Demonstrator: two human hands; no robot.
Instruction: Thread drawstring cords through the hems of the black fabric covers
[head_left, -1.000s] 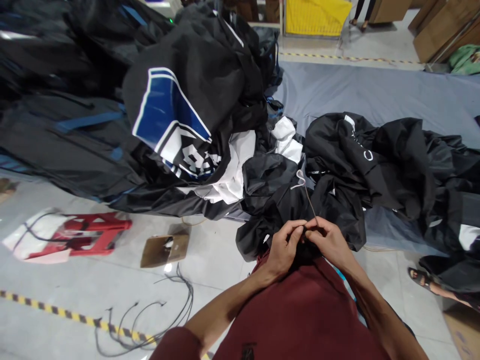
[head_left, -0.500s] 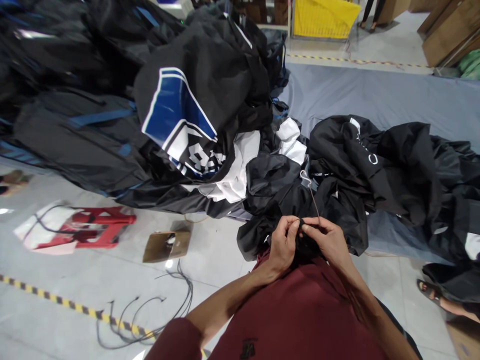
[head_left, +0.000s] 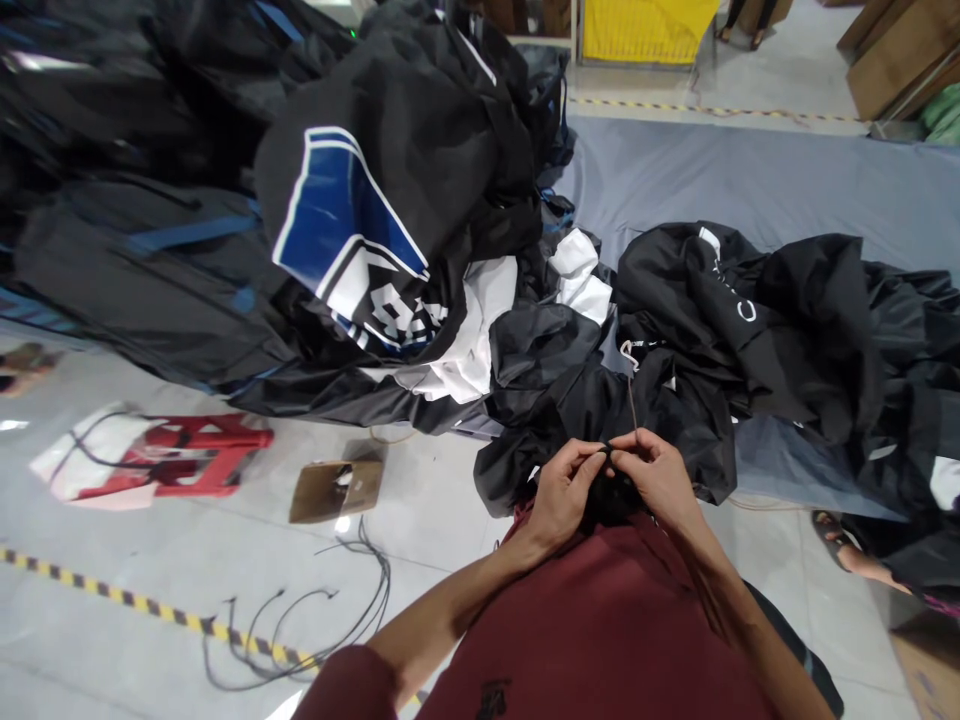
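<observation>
Both hands meet close in front of the maroon-shirted chest, near the middle of the scene. The left hand point(head_left: 561, 493) pinches a fold of thin black jacket fabric point(head_left: 592, 400) between thumb and fingertips, and the right hand point(head_left: 656, 475) pinches a thin brown drawstring cord point(head_left: 632, 408) that rises from the fingers toward its white tip point(head_left: 628, 352), lying on the cloth just beyond.

The black fabric looks light, soft and slick, likely a nylon shell that slides and bunches readily; it is best gripped at a hem or seam channel, where the layers are doubled. The cord looks limp and thin, so a fingertip pinch close to where it enters the cloth should control it better than a hold farther up.

Containers are few. A small flat brown cardboard box point(head_left: 335, 489) lies on the pale tiled floor point(head_left: 150, 560) to the near left, with something white inside that is too small to identify. A yellow bin point(head_left: 645, 28) stands far off at the top; its contents are hidden. Loose black cords point(head_left: 315, 620) lie on the floor nearby, beside a red plastic stool point(head_left: 191, 458) tipped on its side.
</observation>
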